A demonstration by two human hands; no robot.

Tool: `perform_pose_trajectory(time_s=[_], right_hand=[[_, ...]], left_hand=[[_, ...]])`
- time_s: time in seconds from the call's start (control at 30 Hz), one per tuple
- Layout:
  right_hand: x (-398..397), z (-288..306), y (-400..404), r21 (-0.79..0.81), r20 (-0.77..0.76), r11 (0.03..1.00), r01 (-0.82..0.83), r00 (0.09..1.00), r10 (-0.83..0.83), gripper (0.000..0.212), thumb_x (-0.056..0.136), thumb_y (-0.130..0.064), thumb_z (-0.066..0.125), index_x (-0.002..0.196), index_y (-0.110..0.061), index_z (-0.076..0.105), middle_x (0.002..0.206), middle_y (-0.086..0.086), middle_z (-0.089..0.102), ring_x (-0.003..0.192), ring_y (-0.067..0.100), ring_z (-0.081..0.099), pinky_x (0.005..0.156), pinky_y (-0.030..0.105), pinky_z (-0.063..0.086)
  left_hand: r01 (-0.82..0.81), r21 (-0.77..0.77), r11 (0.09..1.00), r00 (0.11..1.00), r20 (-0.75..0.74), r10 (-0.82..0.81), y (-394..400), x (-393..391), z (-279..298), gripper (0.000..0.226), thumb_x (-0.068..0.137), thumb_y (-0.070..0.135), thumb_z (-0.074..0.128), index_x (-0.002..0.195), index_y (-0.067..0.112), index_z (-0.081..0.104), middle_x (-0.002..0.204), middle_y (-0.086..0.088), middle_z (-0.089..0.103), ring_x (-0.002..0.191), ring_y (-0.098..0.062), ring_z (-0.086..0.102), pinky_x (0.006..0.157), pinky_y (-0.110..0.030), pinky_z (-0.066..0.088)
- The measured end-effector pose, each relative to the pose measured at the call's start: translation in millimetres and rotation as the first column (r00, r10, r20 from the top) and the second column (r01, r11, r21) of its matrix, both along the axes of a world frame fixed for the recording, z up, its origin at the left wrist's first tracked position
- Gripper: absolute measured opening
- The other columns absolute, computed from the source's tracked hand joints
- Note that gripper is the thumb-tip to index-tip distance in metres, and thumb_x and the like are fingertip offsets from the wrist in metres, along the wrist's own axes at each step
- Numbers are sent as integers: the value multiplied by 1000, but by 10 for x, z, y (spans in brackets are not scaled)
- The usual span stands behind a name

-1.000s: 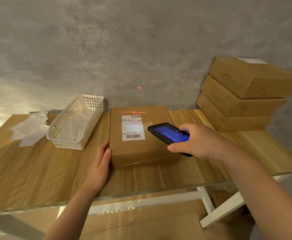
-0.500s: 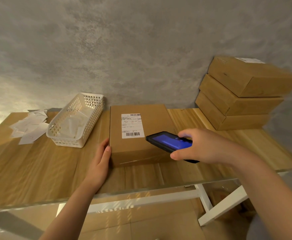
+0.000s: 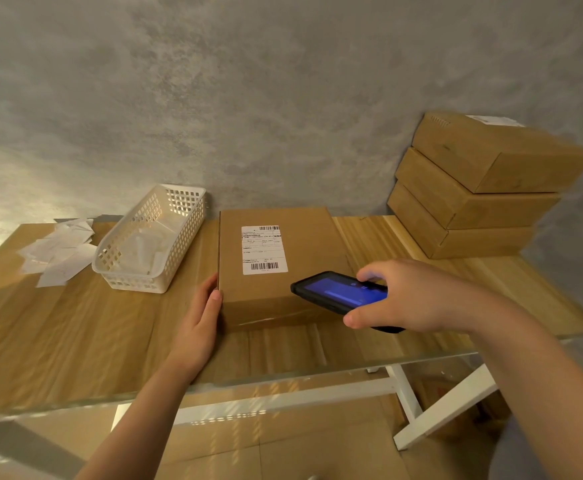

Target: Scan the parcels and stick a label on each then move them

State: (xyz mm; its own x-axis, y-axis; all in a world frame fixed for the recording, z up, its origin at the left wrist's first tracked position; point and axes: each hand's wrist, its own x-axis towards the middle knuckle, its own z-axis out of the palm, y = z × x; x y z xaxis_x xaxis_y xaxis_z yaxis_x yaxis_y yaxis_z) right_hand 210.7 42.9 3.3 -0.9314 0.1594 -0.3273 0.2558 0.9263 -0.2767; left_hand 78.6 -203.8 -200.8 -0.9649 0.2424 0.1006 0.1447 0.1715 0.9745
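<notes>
A brown cardboard parcel point(image 3: 304, 251) lies flat in the middle of the wooden table point(image 3: 75, 323), with a white barcode label point(image 3: 264, 250) on its top. My left hand point(image 3: 200, 317) rests with straight fingers against the parcel's near left corner. My right hand point(image 3: 411, 296) grips a black handheld scanner point(image 3: 335, 294) with a lit blue screen, held just above the parcel's near right corner. Three more brown parcels point(image 3: 470, 202) are stacked at the back right against the wall.
A white perforated basket point(image 3: 151, 271) holding white paper slips stands left of the parcel. Loose white paper pieces point(image 3: 58, 251) lie scattered at the far left. A grey wall rises behind the table. White table legs point(image 3: 446, 407) show below the glass front edge.
The red scan beam that lay on the parcel's label has gone out. My right hand has drawn the scanner back toward me and to the right. My left hand stays at the parcel's corner.
</notes>
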Motion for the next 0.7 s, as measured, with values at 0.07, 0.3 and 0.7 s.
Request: perform_pose_trajectory(time_s=[0.07,0.3,0.7], right_hand=[[-4,-16,14,-7,-9,1000,-3,1000,3,76,74,-65,70,136,-29,47,118,-7,56,98,10,60,90,34,55],[17,-86,79,-65,-66,998,24,997,-28,70,76,-61,71,133,-24,51,123,-1,60,104,16,62,92,39,55],[-39,-1259,943,-94,-379,915,392,836,-397,74,77,-53,74,133,-14,45,115,0,51,93,16,53,73,31,48]], left_hand=[[-3,1,1000,1000,23,3,4,6,14,36,106,43,34,141,41,42,131,30,51,119,22,43,99,-16,32],[-6,-3,1000,1000,28,6,11,34,59,34,107,38,33,140,43,41,129,30,51,117,24,42,96,-14,33],[-51,-35,998,999,12,52,89,112,172,31,108,29,33,117,58,39,117,37,46,102,36,40,84,3,31]])
